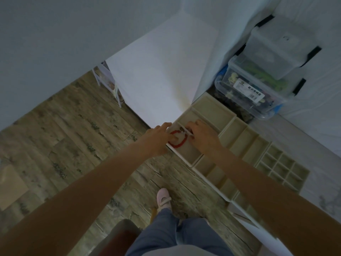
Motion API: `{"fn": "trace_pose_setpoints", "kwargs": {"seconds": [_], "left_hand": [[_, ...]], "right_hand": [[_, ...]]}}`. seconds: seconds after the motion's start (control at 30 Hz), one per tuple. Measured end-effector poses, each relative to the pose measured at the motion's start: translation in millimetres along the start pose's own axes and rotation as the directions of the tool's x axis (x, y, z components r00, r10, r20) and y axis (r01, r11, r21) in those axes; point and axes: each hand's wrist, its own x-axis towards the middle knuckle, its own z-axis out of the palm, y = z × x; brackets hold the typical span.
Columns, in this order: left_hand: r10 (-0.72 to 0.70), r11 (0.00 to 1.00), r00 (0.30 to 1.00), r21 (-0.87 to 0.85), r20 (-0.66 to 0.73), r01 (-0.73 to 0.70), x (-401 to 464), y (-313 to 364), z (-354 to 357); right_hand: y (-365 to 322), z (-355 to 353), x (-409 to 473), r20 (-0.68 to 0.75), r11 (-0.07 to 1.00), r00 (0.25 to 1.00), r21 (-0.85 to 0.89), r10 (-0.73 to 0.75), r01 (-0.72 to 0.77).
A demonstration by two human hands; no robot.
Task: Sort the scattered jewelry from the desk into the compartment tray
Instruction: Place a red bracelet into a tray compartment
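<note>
A beige compartment tray [239, 137] lies along the desk's front edge, with large cells at the left and a grid of small cells at the right. A red bead bracelet [181, 143] lies in a large cell near the tray's left end. My left hand [159, 138] reaches over the desk edge, its fingertips on the bracelet's left part. My right hand [202, 134] is over the same cell; its fingers touch the divider and a small dark piece [182, 129] by the bracelet's top. Whether either hand pinches the beads is hidden.
A clear plastic storage box [258, 89] full of small items stands behind the tray, another bin stacked on it. A white desk surface [162, 71] stretches left of the tray. Below are wooden floor [73, 135], my legs and a pink shoe [163, 199].
</note>
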Motion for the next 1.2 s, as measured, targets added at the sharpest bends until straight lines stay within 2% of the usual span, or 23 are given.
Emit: {"fn": "trace_pose_setpoints", "kwargs": {"seconds": [0.17,0.3,0.53,0.73,0.93,1.07,1.13,1.2], "left_hand": [[-0.047,0.996,0.995,-0.084,-0.086,0.04,7,6,2],[-0.05,0.993,0.993,-0.111,-0.104,0.038,11,9,2],[-0.023,0.994,0.995,-0.11,-0.1,0.012,12,4,3],[-0.049,0.998,0.997,-0.051,-0.053,0.046,17,5,-2],[-0.067,0.953,0.991,-0.3,-0.117,0.029,16,6,-10],[-0.109,0.909,0.978,-0.416,-0.179,0.026,16,14,-23],[-0.116,0.897,0.965,-0.442,-0.234,0.0,17,22,-29],[-0.081,0.903,0.959,-0.427,-0.271,-0.044,22,37,-35]], "right_hand": [[2,0,0,-0.008,1.0,1.0,-0.005,-0.012,0.012],[5,-1,0,-0.008,1.0,1.0,-0.005,-0.003,0.003],[4,2,1,-0.017,1.0,1.0,-0.001,0.002,-0.002],[5,1,4,0.002,0.998,1.0,0.051,0.023,-0.023],[8,4,1,0.012,0.997,1.0,0.072,0.011,-0.012],[12,-7,-3,0.074,0.988,0.996,0.141,0.049,-0.059],[18,-19,-15,0.096,0.977,0.992,0.187,0.087,-0.104],[32,-28,-34,0.03,0.944,0.988,0.291,0.152,-0.154]]}}
